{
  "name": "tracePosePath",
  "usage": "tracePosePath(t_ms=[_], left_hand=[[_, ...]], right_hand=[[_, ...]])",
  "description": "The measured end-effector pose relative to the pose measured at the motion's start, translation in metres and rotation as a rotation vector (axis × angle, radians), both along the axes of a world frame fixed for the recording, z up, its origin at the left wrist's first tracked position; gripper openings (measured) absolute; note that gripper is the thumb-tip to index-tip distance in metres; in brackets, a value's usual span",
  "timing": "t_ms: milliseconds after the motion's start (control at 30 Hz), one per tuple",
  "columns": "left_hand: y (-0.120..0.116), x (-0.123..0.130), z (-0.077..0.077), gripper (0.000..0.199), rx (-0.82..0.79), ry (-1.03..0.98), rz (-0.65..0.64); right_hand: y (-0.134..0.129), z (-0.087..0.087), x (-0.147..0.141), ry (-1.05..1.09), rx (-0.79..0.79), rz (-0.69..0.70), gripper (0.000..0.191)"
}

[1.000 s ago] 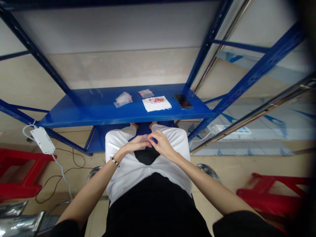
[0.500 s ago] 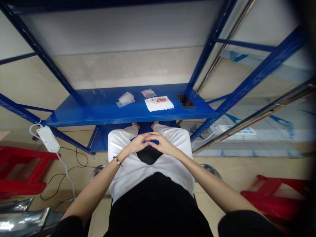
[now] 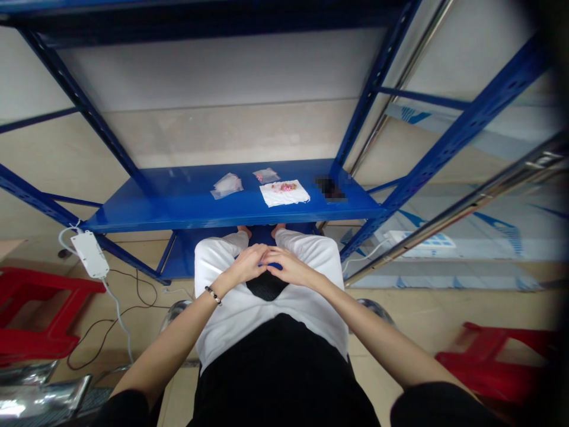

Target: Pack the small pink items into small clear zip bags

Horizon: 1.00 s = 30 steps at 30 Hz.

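Over my lap, my left hand [image 3: 249, 263] and my right hand [image 3: 288, 265] meet at the fingertips, with no object seen between them. The fingers of both are loosely bent and partly overlap. Beyond them, on the blue shelf [image 3: 178, 204], lies a white cloth [image 3: 284, 197] bearing small pink and reddish pieces [image 3: 285, 187]. Behind the cloth is a clear bag [image 3: 267, 175] with a few pink bits. Several clear bags [image 3: 227, 185] are stacked to the left. A dark blurred item [image 3: 329, 188] sits at the shelf's right.
A white power strip [image 3: 90, 254] hangs at the shelf's left corner, with cables below. Red stools [image 3: 40, 314] stand on the floor left and right. Blue posts [image 3: 377, 77] and a metal rail [image 3: 466, 210] rise at the right.
My hands have drawn closer together, and the gap between them has narrowed. The view has tilted slightly, so the shelf and its items appear lower.
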<state>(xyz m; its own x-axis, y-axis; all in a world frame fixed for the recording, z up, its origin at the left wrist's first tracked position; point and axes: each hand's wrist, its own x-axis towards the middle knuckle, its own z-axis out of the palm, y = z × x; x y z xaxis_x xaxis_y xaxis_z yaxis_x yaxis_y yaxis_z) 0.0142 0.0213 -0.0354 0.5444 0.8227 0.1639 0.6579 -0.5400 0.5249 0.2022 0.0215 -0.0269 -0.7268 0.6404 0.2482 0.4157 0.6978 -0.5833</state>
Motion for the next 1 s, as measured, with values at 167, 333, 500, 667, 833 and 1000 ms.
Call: tracePosePath(t_ms=[167, 333, 500, 667, 833, 1000], left_hand=[[-0.009, 0.001, 0.005, 0.035, 0.052, 0.072, -0.059], [-0.008, 0.0, 0.009, 0.029, 0.053, 0.105, -0.094], [-0.006, 0.002, 0.008, 0.022, 0.063, 0.156, -0.079], [-0.015, 0.009, 0.003, 0.012, 0.12, 0.245, -0.074], [-0.017, 0.013, 0.003, 0.011, 0.135, 0.284, -0.096], [-0.012, 0.015, 0.006, 0.006, 0.132, 0.301, -0.065]], right_hand=[[-0.009, 0.003, 0.002, -0.084, 0.025, 0.048, 0.027], [-0.013, -0.003, 0.004, -0.163, 0.103, 0.056, 0.032], [-0.01, -0.002, 0.003, -0.175, 0.103, 0.038, 0.025], [-0.02, -0.007, 0.001, -0.271, 0.076, 0.052, 0.017], [-0.026, -0.009, 0.0, -0.354, 0.096, 0.013, 0.014], [-0.021, -0.006, 0.001, -0.335, 0.106, -0.008, 0.014]])
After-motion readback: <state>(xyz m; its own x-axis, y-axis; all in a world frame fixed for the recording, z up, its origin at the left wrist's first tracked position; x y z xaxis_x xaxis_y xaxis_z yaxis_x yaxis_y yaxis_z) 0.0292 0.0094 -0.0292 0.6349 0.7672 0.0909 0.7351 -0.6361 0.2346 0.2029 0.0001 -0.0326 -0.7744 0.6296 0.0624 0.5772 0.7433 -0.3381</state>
